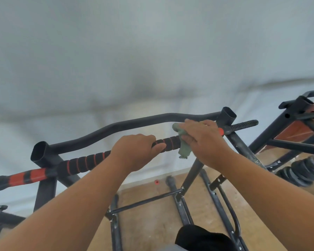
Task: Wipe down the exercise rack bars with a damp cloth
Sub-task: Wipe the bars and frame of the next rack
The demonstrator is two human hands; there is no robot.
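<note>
A black exercise rack (45,185) stands in front of me. A barbell bar (83,163) with black foam grip and orange rings lies across its top, running from lower left to upper right. My left hand (134,151) is wrapped around the foam grip near the middle. Just to its right, my right hand (203,140) presses a green cloth (184,149) against the bar; part of the cloth hangs below the bar. A curved black pull-up bar (127,125) runs behind the hands.
A second rack with a reddish panel (297,127) stands at the right, with black weight plates (301,171) on the floor below it. A grey wall is close behind. The rack's base bars (178,201) cross the wooden floor. A small red cap (156,182) lies by the wall.
</note>
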